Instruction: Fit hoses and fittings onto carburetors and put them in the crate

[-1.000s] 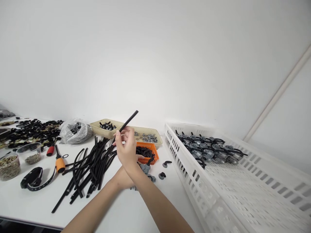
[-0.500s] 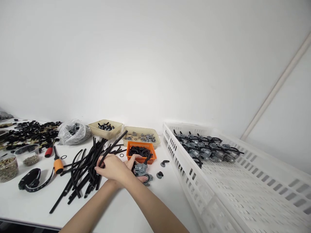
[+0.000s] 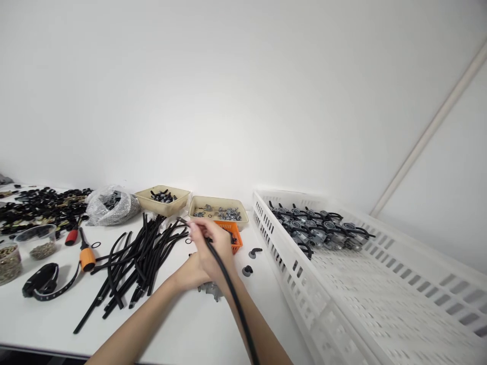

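Held up in my right hand [image 3: 217,248] is a long black rubber hose [image 3: 239,304], pinched near its upper end between thumb and fingers. The hose's lower part hangs back over my right forearm. Below and partly behind it, my left hand [image 3: 192,272] is closed around a grey metal carburetor [image 3: 211,290], most of which my hands hide. A pile of loose black hoses [image 3: 142,258] lies to the left of my hands. Just behind my right hand stands an orange basket [image 3: 238,238] of black parts, partly covered.
On the right is a white perforated crate [image 3: 289,284] holding several carburetors [image 3: 327,228]. Two small elbow fittings [image 3: 247,271] lie beside it. Tan trays [image 3: 163,207], a plastic bag [image 3: 112,208] and an orange-handled screwdriver [image 3: 87,258] sit further left.
My right hand has moved from the hose pile up and right, bringing one hose over my forearm. My left hand still holds the carburetor, now more hidden and turned.
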### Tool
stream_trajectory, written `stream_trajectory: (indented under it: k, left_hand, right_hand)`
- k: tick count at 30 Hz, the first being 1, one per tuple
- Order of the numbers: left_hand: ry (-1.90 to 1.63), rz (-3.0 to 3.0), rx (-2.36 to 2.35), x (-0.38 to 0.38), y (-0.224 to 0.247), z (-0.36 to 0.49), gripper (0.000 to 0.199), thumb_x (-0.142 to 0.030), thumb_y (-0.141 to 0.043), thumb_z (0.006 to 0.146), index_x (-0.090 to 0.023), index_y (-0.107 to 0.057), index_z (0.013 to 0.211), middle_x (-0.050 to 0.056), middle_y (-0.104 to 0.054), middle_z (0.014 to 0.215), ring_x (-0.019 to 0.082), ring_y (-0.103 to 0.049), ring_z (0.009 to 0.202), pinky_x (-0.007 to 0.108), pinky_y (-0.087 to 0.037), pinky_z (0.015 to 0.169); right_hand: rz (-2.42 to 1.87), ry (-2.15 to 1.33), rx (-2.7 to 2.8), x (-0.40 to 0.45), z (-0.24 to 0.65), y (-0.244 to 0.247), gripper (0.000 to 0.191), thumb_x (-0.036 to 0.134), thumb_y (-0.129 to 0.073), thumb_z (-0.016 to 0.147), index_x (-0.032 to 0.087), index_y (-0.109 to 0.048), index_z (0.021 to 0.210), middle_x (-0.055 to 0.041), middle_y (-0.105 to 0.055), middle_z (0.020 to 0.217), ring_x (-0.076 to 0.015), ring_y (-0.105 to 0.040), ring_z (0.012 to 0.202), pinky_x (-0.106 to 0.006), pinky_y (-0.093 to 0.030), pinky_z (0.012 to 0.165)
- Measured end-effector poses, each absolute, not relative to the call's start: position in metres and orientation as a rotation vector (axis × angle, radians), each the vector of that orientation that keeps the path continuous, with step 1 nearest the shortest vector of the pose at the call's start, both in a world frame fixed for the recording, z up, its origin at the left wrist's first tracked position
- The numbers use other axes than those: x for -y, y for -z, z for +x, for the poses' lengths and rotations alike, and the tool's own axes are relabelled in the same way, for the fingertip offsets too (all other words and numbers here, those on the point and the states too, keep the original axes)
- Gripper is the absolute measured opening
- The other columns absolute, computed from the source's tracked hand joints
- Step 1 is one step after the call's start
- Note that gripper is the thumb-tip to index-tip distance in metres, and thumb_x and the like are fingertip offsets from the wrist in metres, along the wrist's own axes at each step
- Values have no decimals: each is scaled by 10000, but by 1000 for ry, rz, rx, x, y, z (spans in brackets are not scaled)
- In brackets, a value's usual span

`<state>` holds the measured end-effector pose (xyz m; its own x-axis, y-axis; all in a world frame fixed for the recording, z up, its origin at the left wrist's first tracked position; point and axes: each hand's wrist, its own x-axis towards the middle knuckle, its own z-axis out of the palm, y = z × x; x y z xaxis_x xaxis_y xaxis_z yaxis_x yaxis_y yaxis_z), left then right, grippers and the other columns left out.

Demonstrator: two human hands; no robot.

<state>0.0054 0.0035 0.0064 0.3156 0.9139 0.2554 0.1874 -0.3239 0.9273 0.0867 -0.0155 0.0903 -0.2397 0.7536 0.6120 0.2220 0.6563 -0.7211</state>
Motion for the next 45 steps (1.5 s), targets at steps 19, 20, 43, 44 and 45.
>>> stream_trajectory:
  k: [19, 20, 43, 44, 45]
  left_hand:
    - [-902, 1357, -798, -6, 15, 6, 627, -541, -754, 695, -159, -588, 1164, 128, -636, 1205, 242, -628, 1043, 358, -480, 933]
    - [-903, 1347, -812, -5, 15, 7, 621, -556, -749, 690, -162, -590, 1143, 121, -649, 1182, 241, -631, 1041, 357, -482, 930]
    - [-988, 951, -917, -1, 19, 22, 524, -597, -715, 694, -172, -564, 961, 31, -700, 825, 181, -687, 772, 266, -522, 691]
    - [-985, 954, -911, -1, 19, 22, 514, -596, -711, 700, -172, -568, 953, 30, -701, 821, 178, -688, 765, 261, -522, 686]
    - [-983, 955, -908, 0, 18, 22, 505, -595, -706, 706, -171, -572, 944, 28, -701, 813, 173, -689, 754, 254, -522, 679]
  right_hand:
    - [-1036, -931, 1148, 84, 202, 7, 299, 510, -645, 769, 215, -674, 807, -40, -654, 632, -203, -588, 642, -307, -466, 652]
    - [-1044, -949, 1167, 84, 203, 6, 306, 516, -647, 765, 212, -677, 792, -40, -652, 629, -205, -596, 649, -306, -468, 659]
    - [-1201, -1070, 1273, 74, 194, 29, 260, 474, -622, 768, 216, -595, 755, 3, -614, 559, -180, -597, 571, -270, -437, 597]
    - [-1211, -1058, 1291, 75, 194, 29, 241, 456, -613, 778, 216, -593, 756, 3, -615, 559, -180, -597, 574, -267, -433, 594]
    - [-1215, -1048, 1308, 75, 194, 29, 227, 441, -604, 786, 217, -589, 756, 4, -615, 561, -180, -596, 578, -265, -429, 592]
